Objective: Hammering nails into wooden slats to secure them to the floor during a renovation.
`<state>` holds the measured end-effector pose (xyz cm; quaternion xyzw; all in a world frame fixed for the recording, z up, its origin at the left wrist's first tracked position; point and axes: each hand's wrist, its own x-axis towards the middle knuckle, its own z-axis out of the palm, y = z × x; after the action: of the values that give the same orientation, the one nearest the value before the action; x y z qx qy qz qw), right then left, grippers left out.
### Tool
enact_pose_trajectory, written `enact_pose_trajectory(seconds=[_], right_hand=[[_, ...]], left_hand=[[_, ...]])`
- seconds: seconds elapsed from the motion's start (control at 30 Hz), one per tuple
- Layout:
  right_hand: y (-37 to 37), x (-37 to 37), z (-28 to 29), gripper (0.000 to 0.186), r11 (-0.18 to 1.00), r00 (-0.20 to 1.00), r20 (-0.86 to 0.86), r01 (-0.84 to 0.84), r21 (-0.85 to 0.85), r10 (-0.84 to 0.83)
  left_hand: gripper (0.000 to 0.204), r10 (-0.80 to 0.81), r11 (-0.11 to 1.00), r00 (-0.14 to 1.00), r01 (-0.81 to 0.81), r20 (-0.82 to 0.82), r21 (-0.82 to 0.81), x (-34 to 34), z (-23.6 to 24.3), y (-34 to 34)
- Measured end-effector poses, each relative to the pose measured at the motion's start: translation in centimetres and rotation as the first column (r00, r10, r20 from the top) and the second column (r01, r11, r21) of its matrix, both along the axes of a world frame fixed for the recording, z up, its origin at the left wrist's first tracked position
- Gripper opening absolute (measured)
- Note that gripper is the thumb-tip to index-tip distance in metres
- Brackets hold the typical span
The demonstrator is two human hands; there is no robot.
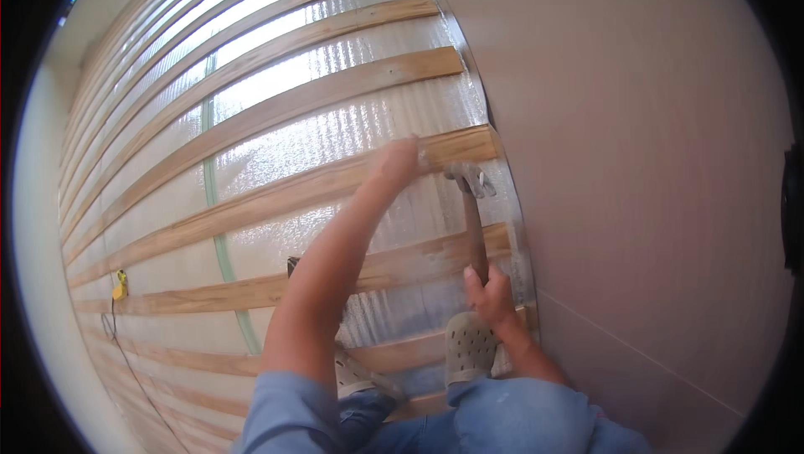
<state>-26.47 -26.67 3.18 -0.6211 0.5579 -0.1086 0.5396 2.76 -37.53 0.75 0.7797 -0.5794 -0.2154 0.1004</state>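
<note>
My right hand (pixel 494 296) is wrapped round the handle of a hammer (pixel 475 232). The hammer points away from me, and its smeared metal head is beside the right end of a wooden batten (pixel 473 146). Stretched forward, my left hand (pixel 397 162) is at that same batten, a little left of the hammer head. Its fingers look drawn together, but motion blur hides what they hold, if anything. Beneath the battens lies shiny silver foil sheeting (pixel 293 148).
Several parallel battens run across the foil. A yellow tape measure (pixel 121 285) lies on one at the left, near a dark cord (pixel 138 362). Green tape (pixel 209 131) crosses underneath. My clog shoes (pixel 471 345) stand among the battens. A smooth pinkish-beige surface (pixel 645 186) borders them on the right.
</note>
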Motion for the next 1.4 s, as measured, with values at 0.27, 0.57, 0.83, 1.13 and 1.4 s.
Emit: enact_pose_trajectory(seconds=[0.27,0.57,0.83,1.13,1.4], right_hand=[[-3.4,3.1,0.9,0.038,0.999,0.939,0.34,-0.048,-0.001,0.046],[-5.0,5.5,-1.0,0.04,0.997,0.962,0.265,-0.058,-0.055,0.071],[-5.6,5.4,-3.9,0.049,0.986,0.984,-0.072,-0.165,-0.023,0.163],[-4.7,4.9,-7.2,0.046,0.946,0.969,-0.088,-0.243,-0.214,0.229],[-1.1,3.1,-3.9,0.045,0.984,0.992,0.128,-0.041,0.176,0.019]], left_hand=[[0.067,0.032,0.999,0.992,-0.035,0.125,0.021,4.5,-3.3,5.8],[0.061,0.03,0.999,0.992,-0.031,0.124,0.008,4.0,-1.8,5.4],[0.061,0.009,1.0,0.994,-0.011,0.112,0.016,4.6,-3.1,6.1],[0.05,-0.24,0.95,0.961,0.203,0.136,0.238,8.4,1.7,6.9],[0.021,-0.376,0.836,0.922,0.296,0.091,0.462,11.5,9.6,22.1]])
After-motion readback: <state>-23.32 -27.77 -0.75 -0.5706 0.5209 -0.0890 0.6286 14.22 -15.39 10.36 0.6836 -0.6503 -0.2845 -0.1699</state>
